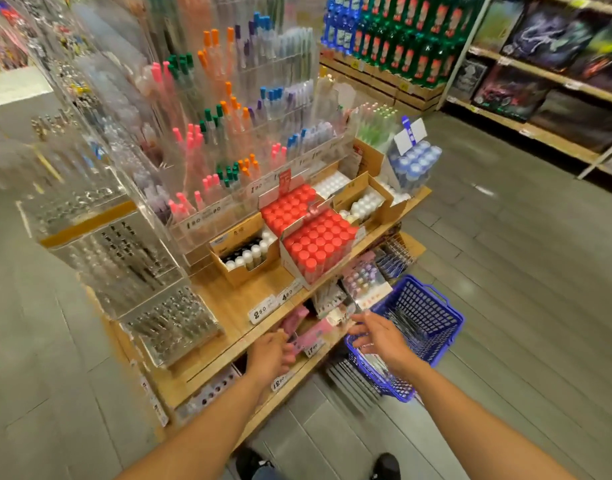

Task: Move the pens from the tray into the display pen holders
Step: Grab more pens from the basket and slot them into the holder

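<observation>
1. We see the left hand [271, 355] at the front edge of the lower wooden shelf [228, 358], close to some pink packages [308, 336]. Its fingers are blurred, so we cannot tell if they hold anything.
2. The right hand [380, 337] is over the near rim of the blue basket [432, 327], which stands on the floor at the right end of the shelf. The fingers are spread apart and hold nothing.
3. Thin dark pens [403, 325] seem to lie inside the basket.
4. The clear pen holders [228, 140] stand in steps at the back of the upper shelf, already with many coloured pens.
5. Boxes of red-capped tubes [315, 244] stand in front of them.
</observation>
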